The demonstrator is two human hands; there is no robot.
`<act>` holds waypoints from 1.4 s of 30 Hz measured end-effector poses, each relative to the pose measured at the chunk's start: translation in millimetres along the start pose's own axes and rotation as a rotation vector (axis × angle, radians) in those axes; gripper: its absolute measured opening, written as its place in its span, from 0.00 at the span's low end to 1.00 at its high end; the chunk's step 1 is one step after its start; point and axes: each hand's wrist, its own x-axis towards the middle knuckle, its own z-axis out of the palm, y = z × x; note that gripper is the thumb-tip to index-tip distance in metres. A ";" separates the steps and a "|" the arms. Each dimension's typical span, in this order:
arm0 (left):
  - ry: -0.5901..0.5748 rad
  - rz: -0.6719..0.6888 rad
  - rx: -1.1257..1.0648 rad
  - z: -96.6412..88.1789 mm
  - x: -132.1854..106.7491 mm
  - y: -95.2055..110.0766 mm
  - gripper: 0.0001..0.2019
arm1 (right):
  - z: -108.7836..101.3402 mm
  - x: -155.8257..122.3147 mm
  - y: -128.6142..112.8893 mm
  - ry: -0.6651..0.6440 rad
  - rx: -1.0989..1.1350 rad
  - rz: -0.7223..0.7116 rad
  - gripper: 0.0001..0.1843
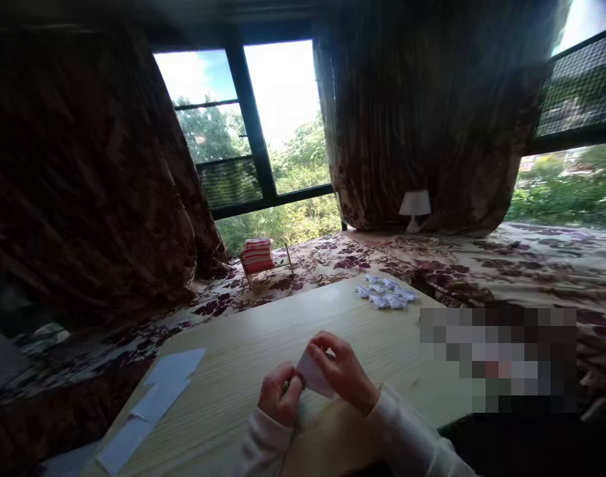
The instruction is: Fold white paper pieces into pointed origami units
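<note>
Both my hands meet over the near middle of a light wooden table [243,344]. A small folded piece of pale paper [311,375] is held between them. My left hand [279,395] is curled and pinches the paper's left corner. My right hand [343,374] wraps over its top and right side with the fingers bent. Both wrists are in white sleeves.
Several white paper sheets [156,394] lie along the table's left edge. A cluster of small folded paper pieces [386,293] sits at the far right corner. Behind are a floral bedspread, a stack of striped cloth [258,254], a small white lamp [415,208], dark curtains and windows.
</note>
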 end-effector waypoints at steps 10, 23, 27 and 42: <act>0.453 -0.118 -0.092 -0.8 7.2 -9.4 0.17 | 2.7 3.9 9.7 -0.006 0.100 0.156 0.18; 0.474 -0.027 -0.088 14.5 3.9 -4.3 0.18 | 24.1 -0.9 4.4 -0.121 0.369 0.207 0.14; 0.431 -0.040 -0.067 12.1 4.3 -5.5 0.17 | 27.6 -0.9 5.9 -0.114 0.410 0.218 0.13; 0.421 -0.128 -0.105 10.6 9.6 -19.5 0.17 | 20.0 0.3 12.3 -0.076 0.281 0.213 0.15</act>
